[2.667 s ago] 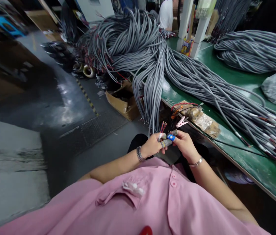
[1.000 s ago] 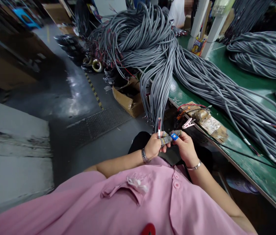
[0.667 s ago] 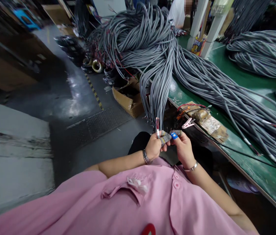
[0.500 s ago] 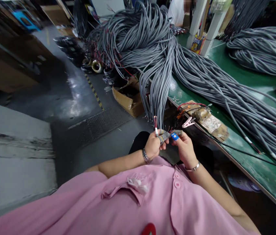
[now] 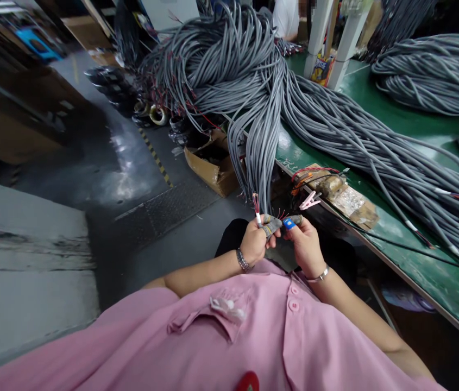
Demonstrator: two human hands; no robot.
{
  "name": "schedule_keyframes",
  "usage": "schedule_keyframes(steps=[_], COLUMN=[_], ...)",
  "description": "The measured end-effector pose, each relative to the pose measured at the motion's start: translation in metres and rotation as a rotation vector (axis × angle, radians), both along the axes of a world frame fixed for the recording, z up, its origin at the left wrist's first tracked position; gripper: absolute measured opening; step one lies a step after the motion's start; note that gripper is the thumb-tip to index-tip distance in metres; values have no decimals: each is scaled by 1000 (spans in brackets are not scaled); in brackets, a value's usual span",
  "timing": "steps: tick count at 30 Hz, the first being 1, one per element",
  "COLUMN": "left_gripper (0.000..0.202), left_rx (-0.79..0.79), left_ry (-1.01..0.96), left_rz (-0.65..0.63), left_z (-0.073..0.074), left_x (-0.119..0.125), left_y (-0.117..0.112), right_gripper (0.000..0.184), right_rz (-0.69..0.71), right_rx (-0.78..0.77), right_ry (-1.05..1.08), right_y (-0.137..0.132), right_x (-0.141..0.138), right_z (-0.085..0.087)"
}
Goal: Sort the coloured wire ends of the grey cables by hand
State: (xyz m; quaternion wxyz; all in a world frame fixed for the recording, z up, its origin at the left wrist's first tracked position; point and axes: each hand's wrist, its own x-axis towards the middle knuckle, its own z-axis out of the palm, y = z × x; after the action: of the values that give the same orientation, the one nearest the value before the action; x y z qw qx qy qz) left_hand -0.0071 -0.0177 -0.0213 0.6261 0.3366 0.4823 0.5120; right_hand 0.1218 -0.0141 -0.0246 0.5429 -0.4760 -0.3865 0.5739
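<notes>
My left hand (image 5: 255,240), with grey cloth covers on some fingers, is closed around a grey cable (image 5: 258,219). The cable has a white band and thin red and dark wires fanning out at its tip. My right hand (image 5: 306,241) is pinched just to the right, its thumb wrapped in blue tape (image 5: 289,224). Fine wire ends (image 5: 281,213) show between the fingertips of both hands. Whatever the right fingers grip is too small to make out. Hanging cables (image 5: 262,157) from the large grey bundle come down just beyond my hands.
A green workbench (image 5: 425,282) runs along the right, with long grey cables (image 5: 359,130) across it. Near its edge are a pink clip (image 5: 309,201) and a taped cardboard piece (image 5: 347,198). An open cardboard box (image 5: 213,168) sits on the floor; a pale cabinet (image 5: 29,271) stands left.
The view has shifted slightly, so the bench and cables sit a little further left and up. Both hands stay close together with the cable still in the left one; the fingers barely move.
</notes>
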Motion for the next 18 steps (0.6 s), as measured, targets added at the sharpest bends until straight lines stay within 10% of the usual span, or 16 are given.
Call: schedule_keyframes(steps=[18], left_gripper=[26], left_rx=[39], left_ry=[-60], left_rz=[91], left_z=[-2], left_x=[1], left_y=[6], right_gripper=[19], right_rz=[29], right_rx=[-53], right_ry=[115], right_y=[-7], right_x=[-7], right_z=[-9])
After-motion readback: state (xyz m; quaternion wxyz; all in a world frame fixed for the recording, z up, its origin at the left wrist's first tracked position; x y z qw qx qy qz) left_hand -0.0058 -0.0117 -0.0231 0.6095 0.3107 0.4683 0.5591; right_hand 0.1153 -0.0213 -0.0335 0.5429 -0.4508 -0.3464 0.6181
